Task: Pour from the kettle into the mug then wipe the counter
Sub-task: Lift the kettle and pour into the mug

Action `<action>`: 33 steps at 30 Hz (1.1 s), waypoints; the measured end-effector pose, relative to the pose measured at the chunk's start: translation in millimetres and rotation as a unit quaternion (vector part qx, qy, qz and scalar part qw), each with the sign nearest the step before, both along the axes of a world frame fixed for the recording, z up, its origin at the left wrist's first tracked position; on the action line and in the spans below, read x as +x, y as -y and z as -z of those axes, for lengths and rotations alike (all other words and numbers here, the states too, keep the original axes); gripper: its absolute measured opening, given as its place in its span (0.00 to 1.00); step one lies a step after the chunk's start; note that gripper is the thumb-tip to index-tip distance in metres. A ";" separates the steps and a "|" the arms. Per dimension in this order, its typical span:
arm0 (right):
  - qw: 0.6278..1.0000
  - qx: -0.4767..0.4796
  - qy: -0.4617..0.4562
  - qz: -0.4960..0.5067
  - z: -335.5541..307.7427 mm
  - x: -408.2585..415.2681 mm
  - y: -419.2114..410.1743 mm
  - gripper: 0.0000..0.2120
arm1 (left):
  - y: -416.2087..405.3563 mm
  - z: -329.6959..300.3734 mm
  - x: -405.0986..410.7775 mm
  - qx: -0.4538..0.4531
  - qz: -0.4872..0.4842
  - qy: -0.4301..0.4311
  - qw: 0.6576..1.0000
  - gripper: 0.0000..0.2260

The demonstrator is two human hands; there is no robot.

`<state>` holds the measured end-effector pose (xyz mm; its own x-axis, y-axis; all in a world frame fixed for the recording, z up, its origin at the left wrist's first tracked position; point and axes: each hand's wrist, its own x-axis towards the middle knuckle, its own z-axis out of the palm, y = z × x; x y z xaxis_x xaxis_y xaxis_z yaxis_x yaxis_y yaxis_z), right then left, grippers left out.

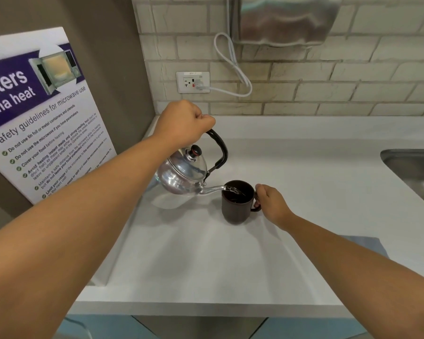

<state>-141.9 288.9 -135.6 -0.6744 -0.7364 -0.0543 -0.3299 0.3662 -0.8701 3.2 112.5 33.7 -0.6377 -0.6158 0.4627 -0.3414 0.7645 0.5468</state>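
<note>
A shiny steel kettle [182,173] with a black handle hangs tilted above the white counter [206,265], its spout over the rim of a dark brown mug [236,204]. Water streams from the spout into the mug. My left hand [185,122] is closed around the top of the kettle's handle. My right hand [271,204] holds the mug's handle on its right side, and the mug stands on the counter. A blue-grey cloth [367,244] lies on the counter behind my right forearm, partly hidden by it.
A steel sink [416,172] is set into the counter at the right. A microwave safety poster [42,118] leans on the left wall. A wall outlet [192,81] with a white cord sits on the tiled back wall, below a metal dispenser [284,20].
</note>
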 end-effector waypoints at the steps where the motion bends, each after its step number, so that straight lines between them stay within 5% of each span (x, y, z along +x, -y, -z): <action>1: 1.000 0.001 0.001 0.000 0.1 -0.1 -0.1 0.15 | -0.6 -0.6 -0.7 -0.001 0.000 0.003 1.000 0.17; 33: 1.000 0.003 -0.009 -0.004 -0.8 -0.1 -2.7 0.15 | 2.9 -5.3 -6.0 0.005 0.009 0.006 1.000 0.16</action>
